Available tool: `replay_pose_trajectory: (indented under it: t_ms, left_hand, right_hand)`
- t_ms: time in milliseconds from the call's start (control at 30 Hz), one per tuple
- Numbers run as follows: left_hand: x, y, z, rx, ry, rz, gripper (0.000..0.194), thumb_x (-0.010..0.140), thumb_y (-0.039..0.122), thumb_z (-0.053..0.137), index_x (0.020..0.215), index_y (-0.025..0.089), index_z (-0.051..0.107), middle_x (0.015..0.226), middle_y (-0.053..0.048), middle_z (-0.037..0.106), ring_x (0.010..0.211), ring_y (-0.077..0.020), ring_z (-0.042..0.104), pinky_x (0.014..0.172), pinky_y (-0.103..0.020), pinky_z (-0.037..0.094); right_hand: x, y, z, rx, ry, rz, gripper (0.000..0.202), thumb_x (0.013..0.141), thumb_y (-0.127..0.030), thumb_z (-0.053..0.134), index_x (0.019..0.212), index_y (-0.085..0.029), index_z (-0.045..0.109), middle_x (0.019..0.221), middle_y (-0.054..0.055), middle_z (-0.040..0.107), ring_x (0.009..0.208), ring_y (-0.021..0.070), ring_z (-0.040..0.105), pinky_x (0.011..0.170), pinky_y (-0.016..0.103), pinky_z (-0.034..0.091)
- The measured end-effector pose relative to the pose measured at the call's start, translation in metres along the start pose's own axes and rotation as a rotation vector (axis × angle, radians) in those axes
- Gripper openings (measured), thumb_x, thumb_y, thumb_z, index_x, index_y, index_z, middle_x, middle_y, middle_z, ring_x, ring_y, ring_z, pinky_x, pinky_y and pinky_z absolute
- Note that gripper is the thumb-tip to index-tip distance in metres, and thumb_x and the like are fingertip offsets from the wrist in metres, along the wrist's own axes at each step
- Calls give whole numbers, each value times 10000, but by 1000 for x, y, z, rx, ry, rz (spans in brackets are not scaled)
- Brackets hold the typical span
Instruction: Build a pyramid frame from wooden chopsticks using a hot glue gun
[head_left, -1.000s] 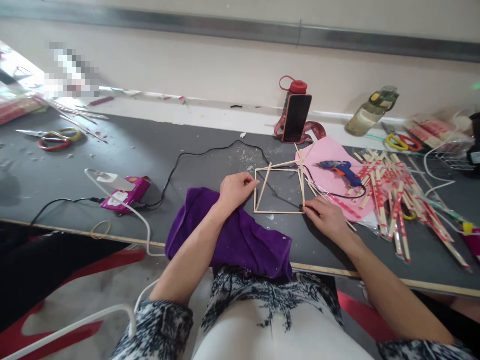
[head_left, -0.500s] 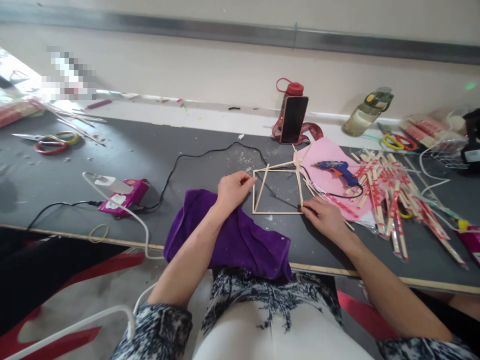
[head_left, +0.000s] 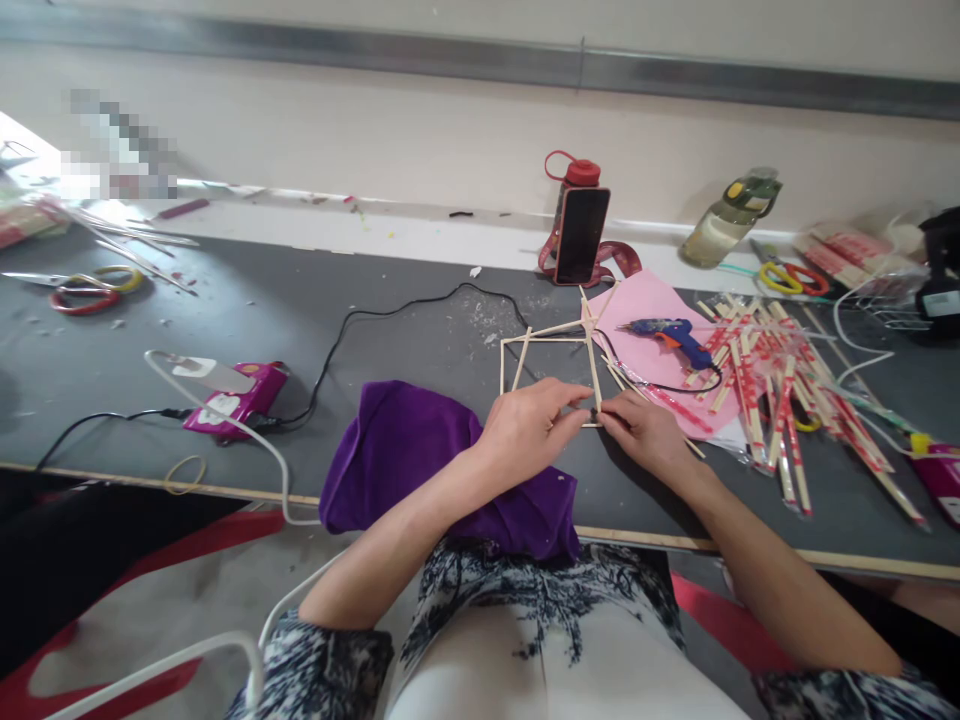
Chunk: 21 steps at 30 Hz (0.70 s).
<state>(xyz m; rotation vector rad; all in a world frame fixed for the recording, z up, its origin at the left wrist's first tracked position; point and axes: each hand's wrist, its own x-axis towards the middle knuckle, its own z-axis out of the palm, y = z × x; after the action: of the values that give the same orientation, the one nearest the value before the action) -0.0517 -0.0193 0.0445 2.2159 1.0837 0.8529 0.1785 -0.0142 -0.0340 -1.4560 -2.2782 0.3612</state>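
Observation:
A frame of chopsticks (head_left: 545, 340) glued together lies on the grey table, with a few sticks rising from it. My right hand (head_left: 641, 430) pinches its near right corner at the foot of a slanting stick. My left hand (head_left: 529, 428) reaches across the near side to the same corner, thumb and forefinger closed about the stick there. It hides most of the near edge. Behind my right hand a blue glue gun (head_left: 671, 340) lies on pink paper (head_left: 637, 300). Below my left forearm is a purple towel (head_left: 405, 450).
Several wrapped chopsticks (head_left: 784, 400) are piled on the right. A phone (head_left: 582, 235) leans on a red-capped bottle (head_left: 583, 173); another bottle (head_left: 727, 225) stands tilted in view. At left are a purple power strip (head_left: 236, 400), cables and scissors (head_left: 94, 290).
My left hand has moved right, from the frame's left side to its near right corner. My right hand stays at that corner. The view has shifted slightly.

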Motion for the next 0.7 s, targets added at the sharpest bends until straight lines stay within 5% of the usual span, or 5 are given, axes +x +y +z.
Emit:
replay_pose_trajectory:
  t_ms: [233,367,567,700]
  left_hand:
    - [9,-2,11,69,-90,-131,373,846,304,522,1186,168,597,1101,-91,665,833,-183,643,749,-316,508]
    - [15,-3,17,-73,-85,-210,377,849,249,494,1201,158,593,1130,-101,661,905,-191,647,811,-318,513]
    - [20,-8,29,-560,-48,-428,512,868,231,439,1373,143,419,1299,-138,550,774,-124,655,502,-188,503]
    - [22,-12,35,-650,-61,-475,516,864,224,446,1371,136,421,1302,-149,541,752,-104,644,464,-154,480]
  right_hand:
    - [1,-1,-1,9,-10,-8,224,912,-330,462,951,-203,642,879,51,628,799,165,603,699,276,445]
    - [1,-1,-1,-3,-12,-3,224,911,-328,461,951,-206,644,884,52,630,804,168,603,697,278,442]
    - [0,-2,0,-14,4,8,218,907,-327,463,937,-206,642,890,54,630,804,170,604,697,279,438]
    - [0,-2,0,-26,0,16,231,911,-330,452,954,-202,639,877,53,623,795,171,602,696,280,436]
